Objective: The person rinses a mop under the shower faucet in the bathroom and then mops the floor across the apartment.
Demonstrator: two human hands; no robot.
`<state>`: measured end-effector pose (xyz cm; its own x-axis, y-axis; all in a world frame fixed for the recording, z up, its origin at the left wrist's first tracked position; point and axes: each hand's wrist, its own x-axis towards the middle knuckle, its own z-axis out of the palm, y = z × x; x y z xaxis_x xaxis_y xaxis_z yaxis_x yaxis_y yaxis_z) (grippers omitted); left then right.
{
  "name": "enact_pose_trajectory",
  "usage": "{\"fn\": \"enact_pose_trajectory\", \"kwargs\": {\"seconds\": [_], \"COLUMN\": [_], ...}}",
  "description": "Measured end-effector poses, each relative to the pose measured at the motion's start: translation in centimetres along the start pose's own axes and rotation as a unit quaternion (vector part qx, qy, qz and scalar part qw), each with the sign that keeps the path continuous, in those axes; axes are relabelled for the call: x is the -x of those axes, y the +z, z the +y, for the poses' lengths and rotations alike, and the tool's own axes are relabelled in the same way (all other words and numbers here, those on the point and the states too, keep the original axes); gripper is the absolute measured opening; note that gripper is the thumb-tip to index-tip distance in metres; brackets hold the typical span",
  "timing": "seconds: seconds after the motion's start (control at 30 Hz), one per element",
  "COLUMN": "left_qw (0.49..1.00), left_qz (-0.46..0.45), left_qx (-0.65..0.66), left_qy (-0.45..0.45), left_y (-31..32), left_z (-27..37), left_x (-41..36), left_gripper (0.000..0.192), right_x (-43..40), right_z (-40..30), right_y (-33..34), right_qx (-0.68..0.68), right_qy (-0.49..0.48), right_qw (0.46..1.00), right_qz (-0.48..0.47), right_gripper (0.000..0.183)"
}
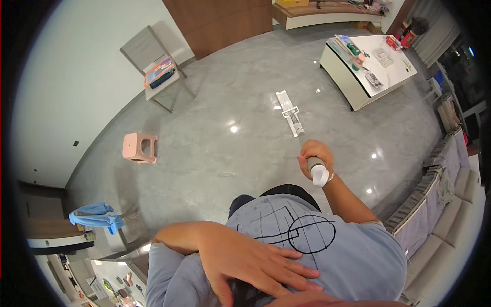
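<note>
My right hand (317,155) is wrapped around the upper handle of a flat mop, with the grip's white end cap (320,175) showing above my fist. Ahead of me, the long white mop head (284,101) rests on the grey floor (215,153). My left hand (249,261) lies against the chest of my light blue-grey shirt (360,261), its fingers somewhat spread. Something dark shows in part under that palm; I cannot tell what it is.
A white table (395,78) holding books and a calculator stands ahead to the right. On my left are a pink stool (132,147) and a chair (144,48) with bags on its seat. A sofa (441,245) runs along the right; blue cloth (96,217) hangs at left.
</note>
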<state>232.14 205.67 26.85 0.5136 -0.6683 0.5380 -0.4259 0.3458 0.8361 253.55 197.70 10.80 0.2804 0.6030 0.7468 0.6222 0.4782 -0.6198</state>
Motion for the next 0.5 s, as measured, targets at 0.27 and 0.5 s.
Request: {"fn": "enact_pose_trajectory", "kwargs": {"seconds": [0.27,0.5], "left_qw": [1.000,0.989], "left_qz": [-0.003,-0.010], "left_qx": [0.014,0.146], "left_qy": [0.020,-0.018], "left_y": [-11.7,-28.1], "left_z": [-1.3,-4.1], "left_x": [2.5,7.9], "left_gripper": [0.090,0.080], "right_x": [-5.2,-11.7], "right_z": [10.0,19.4], "right_y": [-0.2,-1.0], "right_qx": [0.036,0.065], "right_qy": [-0.011,0.004], "right_qw": [0.999,0.994], "right_qz": [0.006,0.090], "right_gripper": [0.021,0.018]}}
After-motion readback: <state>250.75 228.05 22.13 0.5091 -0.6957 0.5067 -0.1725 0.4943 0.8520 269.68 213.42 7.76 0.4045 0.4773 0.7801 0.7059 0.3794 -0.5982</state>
